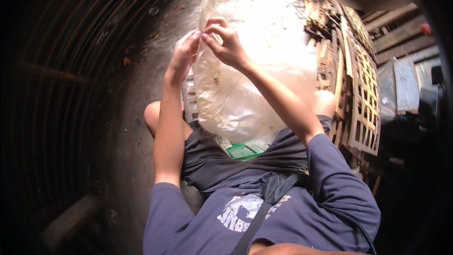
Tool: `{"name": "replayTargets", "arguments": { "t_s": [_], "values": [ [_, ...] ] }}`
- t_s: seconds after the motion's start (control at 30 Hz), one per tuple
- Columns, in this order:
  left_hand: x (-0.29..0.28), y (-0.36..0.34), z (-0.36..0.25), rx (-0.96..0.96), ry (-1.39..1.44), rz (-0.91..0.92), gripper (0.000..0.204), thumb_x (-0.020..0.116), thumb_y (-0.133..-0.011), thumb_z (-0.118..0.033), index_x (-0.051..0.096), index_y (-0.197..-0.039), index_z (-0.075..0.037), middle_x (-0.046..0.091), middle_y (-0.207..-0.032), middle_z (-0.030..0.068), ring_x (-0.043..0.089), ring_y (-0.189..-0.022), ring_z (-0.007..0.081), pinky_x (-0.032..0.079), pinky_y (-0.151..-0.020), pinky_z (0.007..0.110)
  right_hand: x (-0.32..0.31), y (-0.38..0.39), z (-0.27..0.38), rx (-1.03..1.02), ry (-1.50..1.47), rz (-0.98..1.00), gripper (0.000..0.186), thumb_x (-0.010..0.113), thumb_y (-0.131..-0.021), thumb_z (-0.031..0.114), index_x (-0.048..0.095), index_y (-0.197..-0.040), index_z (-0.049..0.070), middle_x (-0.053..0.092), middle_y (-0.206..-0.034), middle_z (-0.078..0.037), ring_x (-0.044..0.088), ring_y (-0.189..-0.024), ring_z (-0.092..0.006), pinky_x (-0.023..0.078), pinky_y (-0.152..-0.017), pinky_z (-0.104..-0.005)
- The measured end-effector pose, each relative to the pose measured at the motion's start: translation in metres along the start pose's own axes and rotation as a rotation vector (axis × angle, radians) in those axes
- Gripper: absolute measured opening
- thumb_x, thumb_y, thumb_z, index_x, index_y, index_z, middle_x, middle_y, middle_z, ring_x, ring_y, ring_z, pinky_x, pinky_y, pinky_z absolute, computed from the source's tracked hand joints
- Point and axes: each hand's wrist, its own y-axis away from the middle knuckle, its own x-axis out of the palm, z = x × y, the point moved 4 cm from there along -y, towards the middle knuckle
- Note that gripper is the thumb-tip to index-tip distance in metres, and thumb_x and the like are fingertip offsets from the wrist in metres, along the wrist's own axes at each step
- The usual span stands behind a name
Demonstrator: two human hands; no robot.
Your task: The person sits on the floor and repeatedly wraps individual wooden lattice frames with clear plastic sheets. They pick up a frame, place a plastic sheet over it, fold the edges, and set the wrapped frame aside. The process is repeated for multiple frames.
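Note:
A large translucent plastic sheet point(231, 101), whitish with brown stains, spreads in front of me and over my lap. Its left edge is gathered into a narrow upright fold. My left hand point(184, 53) closes on this edge from the left, with its fingertips pinching the fold. Right beside it, my right hand point(225, 42) pinches the same edge between thumb and curled fingers. The fingertips of the two hands almost meet. Strong glare washes out the far part of the sheet.
Woven bamboo crates point(365, 99) and wooden slats are stacked along the right. Something green and gridded point(244, 151) shows between my thighs. A dark ribbed wall point(52, 99) curves along the left, with a beam-like piece point(71, 219) low down. Small litter dots the floor point(127, 127).

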Motion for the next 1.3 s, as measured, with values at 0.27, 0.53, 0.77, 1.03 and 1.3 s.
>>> {"name": "replayTargets", "arguments": {
  "t_s": [0.27, 0.53, 0.77, 1.03, 1.3],
  "values": [
    [-0.016, 0.002, -0.001, 0.102, -0.255, -0.154, 0.032, 0.055, -0.084, 0.001, 0.051, -0.116, 0.003, 0.065, -0.093, 0.0122, 0.063, -0.079, 0.0133, 0.051, -0.067, 0.023, 0.012, 0.052, -0.041, 0.231, -0.082, -0.066, 0.026, 0.053, -0.087, 0.008, 0.053, -0.112, 0.001, 0.045, -0.116, -0.010, 0.048, -0.109, -0.0210, 0.042, -0.091, -0.0335],
    [-0.019, -0.011, 0.000, 0.006, -0.213, -0.146, 0.033, 0.050, -0.086, 0.003, 0.050, -0.118, 0.002, 0.065, -0.098, 0.0120, 0.064, -0.083, 0.0149, 0.051, -0.068, 0.025, 0.006, 0.124, -0.088, 0.934, -0.415, -0.016, 0.039, 0.063, -0.084, 0.017, 0.049, -0.118, 0.004, 0.059, -0.083, -0.006, 0.057, -0.073, -0.0109, 0.047, -0.061, -0.0244],
    [-0.005, -0.031, 0.026, 0.069, -0.376, -0.061, 0.036, 0.054, -0.084, -0.002, 0.051, -0.120, 0.000, 0.064, -0.099, 0.0128, 0.060, -0.086, 0.0134, 0.048, -0.073, 0.024, -0.057, 0.122, -0.046, 0.779, -0.693, -0.335, 0.029, 0.056, -0.083, 0.000, 0.050, -0.111, 0.001, 0.056, -0.082, -0.004, 0.052, -0.066, -0.0089, 0.046, -0.058, -0.0227],
    [0.078, -0.013, 0.030, -0.088, -0.239, 0.486, 0.046, 0.055, -0.088, -0.022, 0.044, -0.131, -0.010, 0.060, -0.114, 0.0116, 0.058, -0.104, 0.0210, 0.048, -0.089, 0.034, -0.136, 0.099, 0.099, 0.395, -0.733, -0.383, 0.029, 0.050, -0.083, -0.003, 0.046, -0.112, 0.000, 0.052, -0.077, -0.005, 0.052, -0.068, -0.0107, 0.048, -0.060, -0.0252],
    [0.148, 0.031, 0.065, -0.384, 0.290, 0.886, 0.063, 0.049, -0.089, -0.041, 0.031, -0.139, -0.006, 0.046, -0.132, 0.0154, 0.044, -0.121, 0.0211, 0.031, -0.104, 0.034, -0.159, 0.066, 0.123, 0.072, -0.434, -0.549, 0.025, 0.055, -0.082, -0.004, 0.049, -0.106, -0.003, 0.055, -0.083, -0.009, 0.055, -0.072, -0.0122, 0.053, -0.063, -0.0256]
  ]
}}
